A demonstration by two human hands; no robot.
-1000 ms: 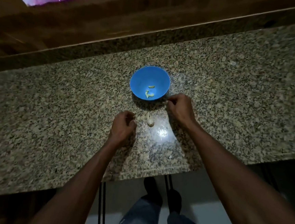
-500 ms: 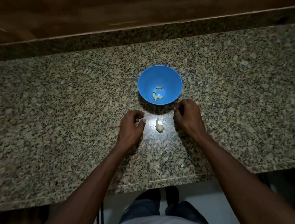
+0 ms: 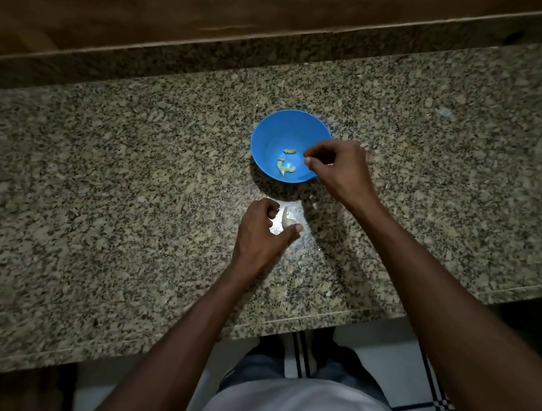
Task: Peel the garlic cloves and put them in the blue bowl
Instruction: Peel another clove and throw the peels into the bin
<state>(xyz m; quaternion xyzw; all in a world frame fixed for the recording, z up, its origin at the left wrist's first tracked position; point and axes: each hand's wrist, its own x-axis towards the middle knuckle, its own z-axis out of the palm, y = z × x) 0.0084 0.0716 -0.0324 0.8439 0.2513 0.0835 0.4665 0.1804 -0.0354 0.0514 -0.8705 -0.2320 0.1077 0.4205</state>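
Garlic clove (image 3: pixel 287 219) lies on the granite tabletop (image 3: pixel 134 177), just beside my left hand (image 3: pixel 262 234), whose grip is loosely curled and holds nothing. Right hand (image 3: pixel 338 168) over the blue bowl (image 3: pixel 269 133) rim; fingertips pinched, contents not discernible. Peeled pieces (image 3: pixel 285 166) inside.

Granite counter (image 3: pixel 133 193): blue bowl (image 3: pixel 269 133), garlic clove (image 3: pixel 287 219)

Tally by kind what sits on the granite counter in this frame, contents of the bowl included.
Round blue plastic bowl: 1
Pale peeled garlic pieces in the bowl: about 3; they overlap
Whitish garlic clove on the counter by the left hand: 1
Total: about 5
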